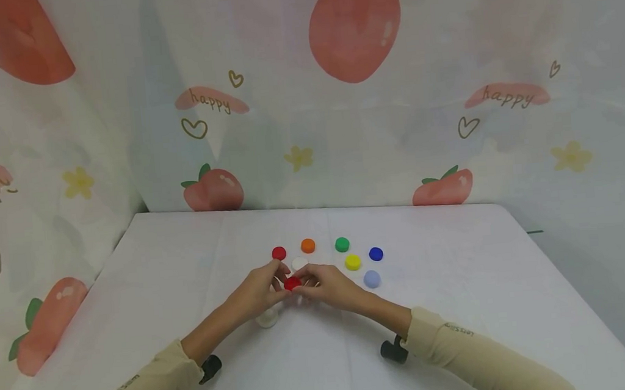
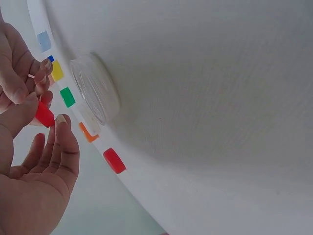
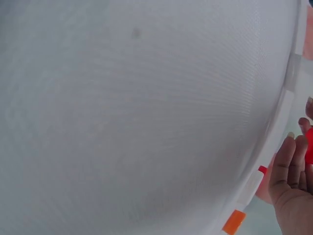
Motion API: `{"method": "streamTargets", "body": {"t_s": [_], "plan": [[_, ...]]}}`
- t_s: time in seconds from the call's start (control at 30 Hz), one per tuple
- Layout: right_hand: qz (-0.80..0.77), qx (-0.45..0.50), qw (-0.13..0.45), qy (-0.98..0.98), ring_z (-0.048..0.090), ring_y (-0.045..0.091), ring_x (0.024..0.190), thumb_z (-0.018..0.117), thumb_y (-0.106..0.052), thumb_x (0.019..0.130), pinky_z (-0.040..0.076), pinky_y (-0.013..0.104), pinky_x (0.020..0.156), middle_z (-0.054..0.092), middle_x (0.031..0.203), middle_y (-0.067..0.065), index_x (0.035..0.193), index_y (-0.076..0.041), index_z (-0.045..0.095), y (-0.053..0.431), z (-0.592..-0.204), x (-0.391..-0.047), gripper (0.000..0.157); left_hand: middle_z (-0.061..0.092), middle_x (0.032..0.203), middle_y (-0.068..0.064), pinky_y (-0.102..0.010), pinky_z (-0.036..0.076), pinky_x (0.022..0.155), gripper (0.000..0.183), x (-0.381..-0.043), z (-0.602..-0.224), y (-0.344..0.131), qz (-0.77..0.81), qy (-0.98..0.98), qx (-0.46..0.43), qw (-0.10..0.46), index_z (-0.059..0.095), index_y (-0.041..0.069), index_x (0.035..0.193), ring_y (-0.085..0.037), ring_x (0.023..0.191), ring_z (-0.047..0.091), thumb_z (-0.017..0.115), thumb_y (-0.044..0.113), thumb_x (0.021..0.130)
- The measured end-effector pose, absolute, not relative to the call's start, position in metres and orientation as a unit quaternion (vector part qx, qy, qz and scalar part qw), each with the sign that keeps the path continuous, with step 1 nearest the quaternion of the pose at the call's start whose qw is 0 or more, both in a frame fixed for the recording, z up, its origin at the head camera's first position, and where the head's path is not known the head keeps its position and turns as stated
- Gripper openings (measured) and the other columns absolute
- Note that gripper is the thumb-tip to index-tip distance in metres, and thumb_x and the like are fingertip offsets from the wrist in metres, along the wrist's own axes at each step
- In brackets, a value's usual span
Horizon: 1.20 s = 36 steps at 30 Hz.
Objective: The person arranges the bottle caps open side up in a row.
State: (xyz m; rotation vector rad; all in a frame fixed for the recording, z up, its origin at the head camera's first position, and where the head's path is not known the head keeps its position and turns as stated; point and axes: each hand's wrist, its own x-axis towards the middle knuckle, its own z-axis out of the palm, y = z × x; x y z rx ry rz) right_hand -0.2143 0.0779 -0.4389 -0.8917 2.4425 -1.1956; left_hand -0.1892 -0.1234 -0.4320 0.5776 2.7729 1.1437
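Note:
Between the two hands is a thick red disc (image 1: pixel 292 283), raised above the white table in the left wrist view. My left hand (image 1: pixel 258 290) pinches it between thumb and fingertips. My right hand (image 1: pixel 330 285) grips it from the other side with thumb and fingers; the fingers partly hide it. In the left wrist view the same red disc (image 2: pixel 45 115) shows with both hands around it. A clear round container (image 1: pixel 267 318) stands just below my left hand, and a white disc (image 1: pixel 299 263) lies just beyond the fingers.
Beyond the hands lie another red disc (image 1: pixel 279 253), an orange disc (image 1: pixel 308 245) and a green disc (image 1: pixel 342 244). To the right are a yellow disc (image 1: pixel 353 262), a dark blue disc (image 1: pixel 376 253) and a light blue disc (image 1: pixel 372 279). A printed curtain (image 1: pixel 362 130) hangs behind the table (image 1: pixel 432 240).

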Motion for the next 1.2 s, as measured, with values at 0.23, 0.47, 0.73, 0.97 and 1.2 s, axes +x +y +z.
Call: {"method": "streamTargets", "body": {"t_s": [0.23,0.47,0.73,0.97,1.2], "plan": [[-0.418,-0.306,0.148,0.842,0.061,0.011,0.082,0.068,-0.02,0.088,0.052,0.022,0.07,0.064,0.094,-0.003,0.116,-0.007,0.062,0.078,-0.437,-0.212,0.031,0.062,0.088,0.003,-0.02,0.049,0.065,0.034,-0.188,-0.43,-0.125,0.358,0.909,0.206,0.053,0.063,0.004,0.111,-0.012,0.078,0.056,0.076,0.009,0.079],[-0.397,-0.307,0.167,0.849,0.06,0.013,0.076,0.072,-0.02,0.084,0.052,0.024,0.065,0.062,0.089,-0.007,0.11,-0.011,0.063,0.078,-0.44,-0.212,0.029,0.061,0.087,0.005,-0.02,0.049,0.065,0.029,-0.189,-0.43,-0.126,0.343,0.909,0.218,0.087,0.066,0.006,0.106,-0.012,0.075,0.054,0.076,0.009,0.079],[-0.386,-0.306,0.176,0.852,0.059,0.011,0.07,0.073,-0.017,0.083,0.052,0.024,0.063,0.061,0.088,-0.005,0.11,-0.009,0.063,0.074,-0.439,-0.207,0.03,0.061,0.081,0.005,-0.02,0.049,0.063,0.026,-0.187,-0.431,-0.127,0.328,0.915,0.216,0.096,0.067,0.005,0.102,-0.012,0.07,0.054,0.077,0.009,0.078],[-0.376,-0.307,0.182,0.855,0.059,0.009,0.072,0.074,-0.015,0.082,0.051,0.022,0.066,0.062,0.086,-0.005,0.107,-0.007,0.065,0.072,-0.441,-0.205,0.027,0.06,0.078,0.006,-0.021,0.047,0.06,0.025,-0.186,-0.436,-0.124,0.314,0.921,0.204,0.105,0.067,0.006,0.098,-0.012,0.067,0.052,0.078,0.01,0.077],[-0.356,-0.316,0.178,0.861,0.058,0.008,0.074,0.074,-0.011,0.082,0.05,0.019,0.069,0.064,0.086,-0.004,0.105,-0.006,0.065,0.071,-0.444,-0.201,0.026,0.06,0.077,0.007,-0.019,0.047,0.061,0.027,-0.183,-0.441,-0.12,0.273,0.931,0.223,0.093,0.068,0.007,0.097,-0.01,0.068,0.053,0.081,0.013,0.074]]}}
